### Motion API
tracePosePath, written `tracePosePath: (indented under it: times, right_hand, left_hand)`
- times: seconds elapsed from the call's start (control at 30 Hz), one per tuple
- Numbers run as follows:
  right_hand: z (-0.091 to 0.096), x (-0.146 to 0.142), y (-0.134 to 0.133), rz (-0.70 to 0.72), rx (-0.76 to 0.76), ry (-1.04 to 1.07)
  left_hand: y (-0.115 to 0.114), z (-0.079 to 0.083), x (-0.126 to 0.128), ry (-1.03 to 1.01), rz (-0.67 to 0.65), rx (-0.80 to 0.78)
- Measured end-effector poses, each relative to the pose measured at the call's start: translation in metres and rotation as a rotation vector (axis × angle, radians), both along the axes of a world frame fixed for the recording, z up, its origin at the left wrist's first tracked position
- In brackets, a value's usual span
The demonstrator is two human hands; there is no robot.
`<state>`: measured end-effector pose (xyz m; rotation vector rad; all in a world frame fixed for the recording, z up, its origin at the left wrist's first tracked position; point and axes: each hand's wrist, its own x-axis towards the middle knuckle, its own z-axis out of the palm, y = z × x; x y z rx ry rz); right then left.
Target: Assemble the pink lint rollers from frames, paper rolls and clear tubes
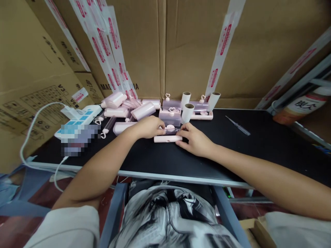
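The left hand is pinching a clear tube at nine o'clock, the right hand touching at three, grip unclear; uneven pressure is risking its rolling onto the pink bar at six.

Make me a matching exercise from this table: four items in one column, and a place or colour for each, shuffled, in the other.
1. Left hand
2. Right hand
3. Screwdriver
4. Power strip

A. White and blue
B. At the right end of the clear piece
C. On the black tabletop, to the right of both hands
D. At the left end of the clear piece

Pairs: 1-D, 2-B, 3-C, 4-A
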<state>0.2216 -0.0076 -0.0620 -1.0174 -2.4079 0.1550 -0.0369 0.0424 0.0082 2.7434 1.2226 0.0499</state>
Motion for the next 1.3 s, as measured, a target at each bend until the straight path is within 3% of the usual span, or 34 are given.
tracePosePath:
  times: [0.4, 0.9, 1.3]
  right_hand:
    - [-0.018, 0.003, 0.006, -0.020, 0.133, 0.080]
    - [-0.014, 0.005, 0.009, 0.044, 0.044, 0.058]
    - [-0.014, 0.004, 0.009, 0.040, 0.017, 0.060]
  left_hand:
    - [0.010, -0.006, 0.003, -0.065, -0.029, 0.005]
    - [0.024, -0.021, 0.003, -0.143, -0.082, 0.000]
    - [0.021, -0.023, 0.001, -0.141, -0.086, -0.003]
